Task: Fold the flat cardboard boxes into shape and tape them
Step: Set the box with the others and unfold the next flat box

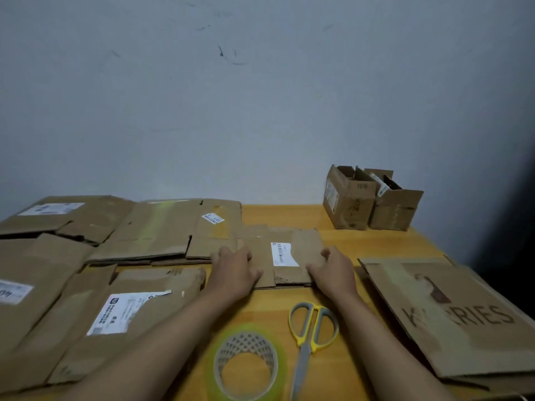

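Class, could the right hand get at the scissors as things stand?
Probably yes: the right hand only rests on the small flat box, and the scissors lie uncovered on the table just beside that forearm.

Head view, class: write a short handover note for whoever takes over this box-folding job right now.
Left hand and right hand: each rests on a side edge of the small flat box at table centre, fingers loosely bent.
Tape roll and scissors lie near, untouched.
Done: two shaped boxes stand at the far right, tops open.
Left: shape and tape this box, then the flat stacks on the left and the printed flat box on the right.
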